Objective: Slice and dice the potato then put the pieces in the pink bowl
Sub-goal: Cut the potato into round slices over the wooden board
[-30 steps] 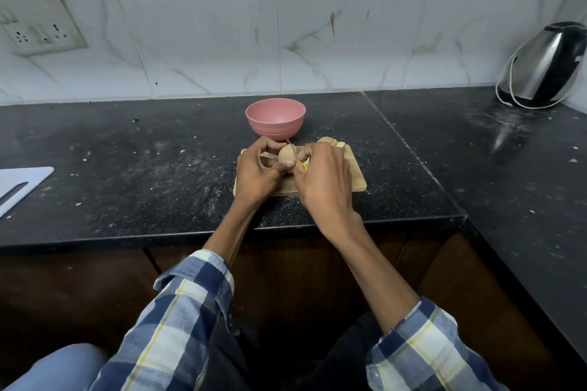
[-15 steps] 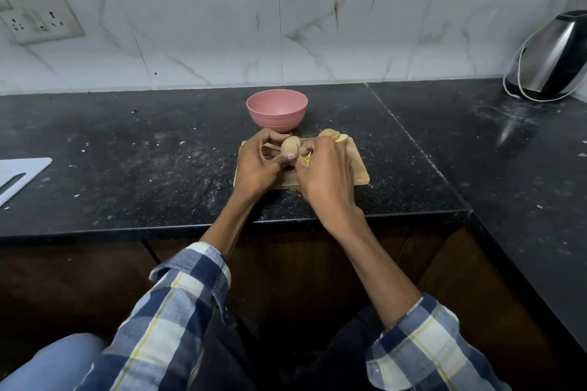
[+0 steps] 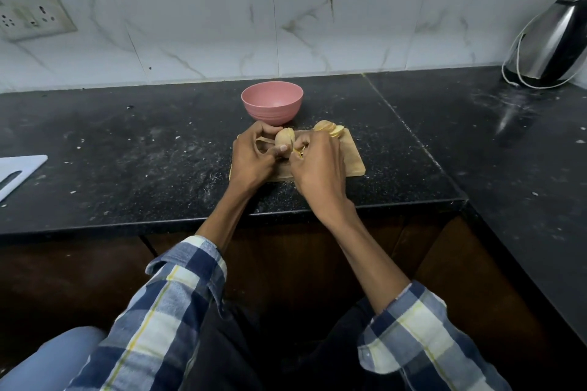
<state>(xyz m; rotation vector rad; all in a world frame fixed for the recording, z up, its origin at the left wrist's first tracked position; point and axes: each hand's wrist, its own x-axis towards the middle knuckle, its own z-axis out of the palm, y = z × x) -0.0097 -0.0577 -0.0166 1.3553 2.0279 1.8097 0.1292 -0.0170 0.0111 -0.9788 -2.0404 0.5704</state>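
On the wooden cutting board near the counter's front edge, the potato lies with its long axis across the board, left to right, cut end facing right. The left hand grips it, while the right hand curls around something yellow, mostly hidden. Compared with half a second ago, little differs: the slices stay at the board's far edge, with the pink bowl just beyond.
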